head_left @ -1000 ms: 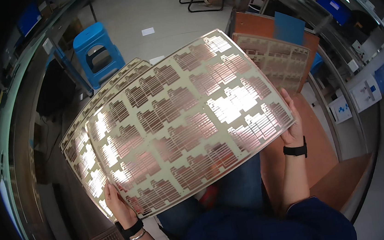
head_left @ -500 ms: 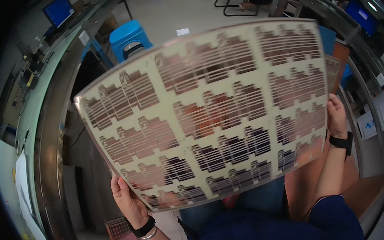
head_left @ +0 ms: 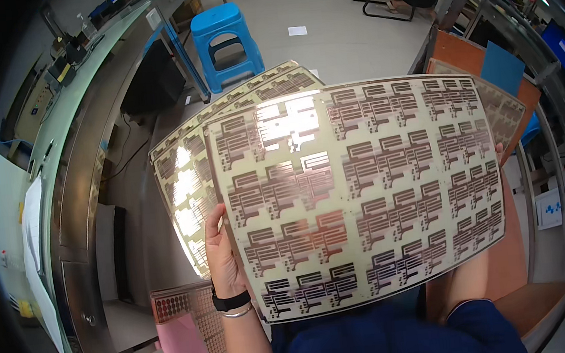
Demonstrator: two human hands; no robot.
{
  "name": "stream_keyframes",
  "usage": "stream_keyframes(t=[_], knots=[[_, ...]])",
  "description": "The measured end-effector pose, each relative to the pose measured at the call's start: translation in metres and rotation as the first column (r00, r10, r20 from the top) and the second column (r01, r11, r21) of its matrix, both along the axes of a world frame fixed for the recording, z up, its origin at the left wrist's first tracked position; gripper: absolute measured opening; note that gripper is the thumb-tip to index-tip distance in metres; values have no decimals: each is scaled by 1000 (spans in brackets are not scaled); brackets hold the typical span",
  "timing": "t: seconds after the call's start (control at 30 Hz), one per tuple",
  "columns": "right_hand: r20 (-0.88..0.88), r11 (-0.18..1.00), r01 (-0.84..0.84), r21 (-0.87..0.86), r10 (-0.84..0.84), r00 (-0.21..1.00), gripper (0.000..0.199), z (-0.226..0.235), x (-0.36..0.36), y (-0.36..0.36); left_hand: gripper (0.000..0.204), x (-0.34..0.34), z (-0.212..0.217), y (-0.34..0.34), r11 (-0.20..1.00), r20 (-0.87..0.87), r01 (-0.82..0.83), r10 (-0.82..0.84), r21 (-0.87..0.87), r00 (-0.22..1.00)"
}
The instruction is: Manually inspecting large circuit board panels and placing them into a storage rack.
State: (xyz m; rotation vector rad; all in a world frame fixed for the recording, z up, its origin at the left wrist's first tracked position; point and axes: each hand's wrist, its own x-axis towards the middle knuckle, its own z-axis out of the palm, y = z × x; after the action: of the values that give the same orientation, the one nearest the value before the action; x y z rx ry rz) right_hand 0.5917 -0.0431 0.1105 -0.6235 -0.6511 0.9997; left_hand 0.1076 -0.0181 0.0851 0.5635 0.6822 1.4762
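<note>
A large circuit board panel point(head_left: 346, 204), cream with rows of copper-brown track patterns, fills the middle of the view and is tilted toward me. My left hand point(head_left: 222, 254) is closed on its left edge, the thumb side showing beside the board. Of my right hand point(head_left: 499, 149) only a bit of fingertip shows at the right edge; the rest is behind the panel, with the forearm coming up below. Behind and left of the held panel is a second similar panel point(head_left: 185, 186), partly covered and shining with glare.
Another patterned panel point(head_left: 504, 111) stands at the right with brown boards point(head_left: 457, 47) and a blue sheet point(head_left: 503, 67). A blue stool point(head_left: 225, 42) is ahead. Steel-framed benches run along both sides. Low at left, a pink sheet point(head_left: 184, 346) lies over a perforated board point(head_left: 192, 301).
The held panel shows a different track pattern and sits more to the right and more level. The second panel at left has come into view. My right hand is now mostly hidden.
</note>
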Motion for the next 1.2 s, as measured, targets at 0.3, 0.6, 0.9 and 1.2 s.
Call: stream_keyframes(t=[0.3,0.6,0.9,1.2], knots=[[-52,997,-73,-14,72,996,36,-6,-18,-3,26,-5,-14,-6,999,175,37,-36,-4,984],[-126,990,-126,64,133,983,40,-14,-35,-4,43,-12,-24,-20,964,125,169,-146,-204,981],[-512,956,-239,173,294,807,44,13,-140,-31,42,20,-5,-15,986,302,168,-156,-14,940],[-194,983,183,-5,-180,964,35,-4,-70,-68,47,58,17,-25,919,14,364,-370,151,929]])
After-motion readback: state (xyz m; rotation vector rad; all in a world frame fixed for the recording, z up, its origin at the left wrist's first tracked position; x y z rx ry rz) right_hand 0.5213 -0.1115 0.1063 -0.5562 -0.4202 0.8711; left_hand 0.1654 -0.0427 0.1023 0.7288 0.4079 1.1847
